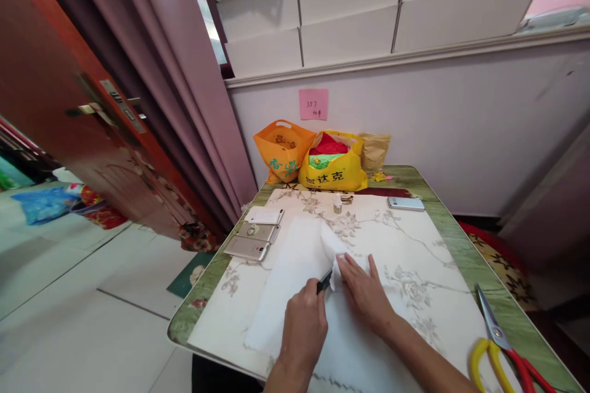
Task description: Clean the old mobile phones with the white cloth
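My left hand (304, 325) is closed round a small black tool (324, 281), most of it hidden in the fist. Its tip touches a raised fold in a thin white sheet (281, 295) spread over the table. Beside the fold, my right hand (362, 291) lies on the sheet with its fingers stretched out and the little finger apart; its thumb is hidden. Part of the sheet stands up in a curl ahead of my right fingertips. Toward the near edge, the sheet has a zigzag border.
Scissors (496, 331) with yellow and red handles lie open at the right. Several phones rest left of the sheet; another phone (405, 203) is at the far right. An orange bag (283, 150) and a yellow bag (334, 178) stand against the wall. A small bottle (338, 206) stands before them.
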A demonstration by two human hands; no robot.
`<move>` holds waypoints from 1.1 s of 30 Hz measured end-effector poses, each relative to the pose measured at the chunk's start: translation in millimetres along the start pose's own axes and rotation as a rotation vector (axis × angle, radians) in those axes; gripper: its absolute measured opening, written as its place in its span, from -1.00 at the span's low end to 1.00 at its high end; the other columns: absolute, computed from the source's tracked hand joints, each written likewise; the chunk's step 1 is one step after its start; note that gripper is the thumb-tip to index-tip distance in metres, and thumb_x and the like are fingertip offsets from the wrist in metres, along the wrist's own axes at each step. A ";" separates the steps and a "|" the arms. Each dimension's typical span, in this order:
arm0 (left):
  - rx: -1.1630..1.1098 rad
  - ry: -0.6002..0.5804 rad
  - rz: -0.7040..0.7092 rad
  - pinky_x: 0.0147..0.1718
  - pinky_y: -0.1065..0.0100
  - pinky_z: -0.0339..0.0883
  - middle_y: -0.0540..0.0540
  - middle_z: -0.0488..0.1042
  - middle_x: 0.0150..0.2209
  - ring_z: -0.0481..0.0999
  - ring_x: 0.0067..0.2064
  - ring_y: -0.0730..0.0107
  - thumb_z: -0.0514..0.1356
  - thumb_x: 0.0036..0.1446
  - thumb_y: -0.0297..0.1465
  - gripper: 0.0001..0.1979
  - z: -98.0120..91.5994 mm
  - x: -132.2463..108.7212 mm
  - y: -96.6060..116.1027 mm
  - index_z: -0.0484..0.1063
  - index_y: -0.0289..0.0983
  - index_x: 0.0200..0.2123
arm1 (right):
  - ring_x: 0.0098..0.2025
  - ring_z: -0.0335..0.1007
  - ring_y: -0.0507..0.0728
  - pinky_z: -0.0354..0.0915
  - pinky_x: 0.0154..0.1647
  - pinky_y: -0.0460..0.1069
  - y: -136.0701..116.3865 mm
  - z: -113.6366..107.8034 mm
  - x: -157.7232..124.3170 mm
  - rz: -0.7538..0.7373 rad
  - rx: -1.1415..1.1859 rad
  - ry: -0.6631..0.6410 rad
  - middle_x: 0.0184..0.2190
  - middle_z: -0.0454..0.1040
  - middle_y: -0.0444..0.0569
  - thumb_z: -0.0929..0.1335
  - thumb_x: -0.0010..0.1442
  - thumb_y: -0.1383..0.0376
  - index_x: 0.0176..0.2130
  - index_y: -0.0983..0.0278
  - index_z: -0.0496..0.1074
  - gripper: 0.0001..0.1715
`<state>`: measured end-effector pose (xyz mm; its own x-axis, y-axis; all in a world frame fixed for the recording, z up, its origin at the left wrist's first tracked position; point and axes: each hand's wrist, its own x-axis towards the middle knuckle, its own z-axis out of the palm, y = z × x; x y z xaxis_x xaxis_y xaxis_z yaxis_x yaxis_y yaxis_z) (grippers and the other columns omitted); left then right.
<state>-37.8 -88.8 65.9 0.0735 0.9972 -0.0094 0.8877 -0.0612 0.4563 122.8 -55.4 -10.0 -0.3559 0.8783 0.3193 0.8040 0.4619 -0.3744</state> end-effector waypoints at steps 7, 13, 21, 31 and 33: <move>0.041 -0.008 0.024 -0.30 0.28 0.28 -0.18 0.56 -0.27 0.56 -0.22 0.15 -0.06 0.22 -0.53 -0.75 0.7 0.7 -2.6 0.36 -0.30 -0.14 | 0.36 -0.12 0.18 -0.45 0.30 0.39 -23.7 -11.4 -6.3 -0.165 0.044 -0.048 0.33 0.01 -0.08 0.11 0.11 0.54 0.37 0.12 -0.22 -0.08; 0.065 -0.011 0.045 -0.33 0.27 0.28 -0.17 0.56 -0.31 0.56 -0.25 0.15 -0.06 0.24 -0.50 -0.75 2.6 0.6 -4.0 0.36 -0.30 -0.11 | 0.33 -0.05 0.24 -0.40 0.26 0.47 -9.8 -8.5 -1.7 0.017 -0.030 -0.002 0.25 0.20 -0.02 0.12 0.12 0.55 0.36 0.15 -0.21 -0.10; 0.089 -0.024 0.081 -0.35 0.28 0.28 -0.16 0.55 -0.29 0.56 -0.26 0.17 -0.07 0.23 -0.52 -0.74 1.9 -0.2 -1.1 0.36 -0.29 -0.12 | 0.34 -0.06 0.18 -0.45 0.29 0.40 -19.7 -11.3 -9.4 -0.072 0.012 -0.013 0.31 0.08 -0.07 0.10 0.15 0.53 0.36 0.11 -0.22 -0.12; 0.129 -0.021 0.085 -0.35 0.30 0.23 -0.14 0.55 -0.29 0.55 -0.25 0.20 -0.08 0.23 -0.52 -0.75 0.1 3.9 1.5 0.34 -0.27 -0.12 | 0.34 -0.06 0.17 -0.48 0.30 0.35 -20.6 -12.6 -6.4 -0.078 0.052 -0.006 0.29 0.14 -0.05 0.13 0.14 0.51 0.35 0.13 -0.11 -0.16; 0.145 -0.031 0.086 -0.39 0.31 0.20 -0.11 0.55 -0.33 0.56 -0.28 0.21 -0.07 0.24 -0.49 -0.78 -3.8 4.0 3.4 0.33 -0.25 -0.14 | 0.30 0.06 0.19 -0.45 0.28 0.39 -7.0 -10.2 -0.5 0.024 0.074 -0.014 0.22 0.26 -0.05 0.14 0.16 0.49 0.30 0.10 0.03 -0.23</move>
<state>-36.2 -84.9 70.8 0.1639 0.9865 -0.0041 0.9336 -0.1537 0.3236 122.2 -60.3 1.3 -0.3440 0.8905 0.2979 0.7751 0.4484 -0.4452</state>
